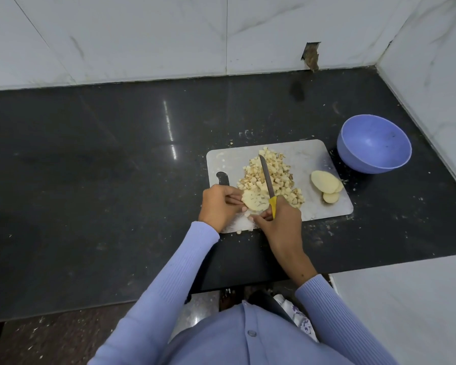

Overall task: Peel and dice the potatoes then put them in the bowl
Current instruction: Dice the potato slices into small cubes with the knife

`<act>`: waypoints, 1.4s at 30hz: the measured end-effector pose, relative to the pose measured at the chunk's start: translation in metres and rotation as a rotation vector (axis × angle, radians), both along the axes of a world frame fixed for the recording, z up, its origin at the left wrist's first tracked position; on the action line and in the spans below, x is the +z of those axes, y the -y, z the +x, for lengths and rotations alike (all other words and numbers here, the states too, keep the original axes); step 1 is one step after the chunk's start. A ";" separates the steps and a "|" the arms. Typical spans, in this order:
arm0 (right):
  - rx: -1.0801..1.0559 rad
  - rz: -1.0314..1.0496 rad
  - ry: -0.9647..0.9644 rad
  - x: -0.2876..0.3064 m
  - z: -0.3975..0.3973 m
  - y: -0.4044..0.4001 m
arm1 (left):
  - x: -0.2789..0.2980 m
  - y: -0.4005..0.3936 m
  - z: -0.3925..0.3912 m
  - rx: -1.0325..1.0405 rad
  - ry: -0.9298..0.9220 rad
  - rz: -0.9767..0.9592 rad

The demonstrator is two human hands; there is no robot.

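Now, at the board: I watch from the head view as a person dices potato on a pale rectangular plastic cutting board (311, 164) set on a dark polished stone counter (103, 159).

Left hand: my left hand (219, 204) curls round a scored, peeled pale-yellow potato slab (255, 201) at the board's near-left corner, fingertips close to the cut line.

Right hand: my right hand (281, 222) grips the yellow handle of a long, narrow steel-bladed knife (267, 177); the blade lies across the heap, tip pointing away from me.

Diced potato: one loose heap of small pale cubes (271, 177) sits mid-board, touching the slab, too many to count.

Slices waiting: three flat oval potato slices (325, 184), as far as I can tell, overlap at the board's right edge.

Bowl: one round lavender plastic bowl (374, 146) stands just beside the board's far-right corner; I see no potato in it.

Count: one board, one knife, one bowl, one slab in hand, two hands.

Risk, fingers: I judge the nearest danger is the edge meeting the left fingers, because the slab is small and held tight beside the blade.

Risk, spill: cubes near the board's front edge could roll onto the counter or floor if the heap is pushed carelessly; crumbs already dot the stone.

Risk, board: a hard sideways stroke may slide the board on the glossy counter.
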State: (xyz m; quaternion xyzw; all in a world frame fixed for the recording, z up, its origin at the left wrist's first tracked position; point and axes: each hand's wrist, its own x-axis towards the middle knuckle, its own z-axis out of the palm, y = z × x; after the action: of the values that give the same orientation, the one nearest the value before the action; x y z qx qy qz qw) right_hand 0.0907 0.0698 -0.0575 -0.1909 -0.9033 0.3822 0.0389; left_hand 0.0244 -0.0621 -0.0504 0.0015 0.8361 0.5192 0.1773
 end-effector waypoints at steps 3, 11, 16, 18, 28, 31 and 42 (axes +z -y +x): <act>0.002 0.047 -0.043 0.004 -0.005 -0.002 | 0.001 0.008 0.000 -0.037 -0.023 0.025; 0.018 -0.103 -0.058 0.012 0.013 -0.012 | -0.002 0.024 0.017 -0.111 -0.152 -0.008; 0.079 -0.161 -0.007 0.006 0.021 -0.007 | -0.005 0.032 0.027 -0.279 -0.168 -0.109; 0.100 -0.163 0.008 0.003 0.022 -0.005 | -0.006 0.028 0.028 -0.292 -0.187 -0.132; 0.129 -0.083 0.010 0.000 0.009 -0.006 | -0.012 0.005 0.023 -0.148 -0.236 -0.116; 0.111 -0.093 0.029 0.001 0.007 -0.008 | -0.014 -0.004 0.020 -0.112 -0.252 -0.103; -0.032 0.061 -0.192 0.012 -0.015 -0.023 | -0.008 -0.019 0.023 -0.050 -0.499 -0.049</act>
State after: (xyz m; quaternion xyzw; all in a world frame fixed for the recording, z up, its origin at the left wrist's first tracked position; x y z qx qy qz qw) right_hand 0.0761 0.0926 -0.0450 -0.1667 -0.9034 0.3703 0.1374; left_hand 0.0469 -0.0433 -0.0585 0.1462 0.8660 0.4778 -0.0218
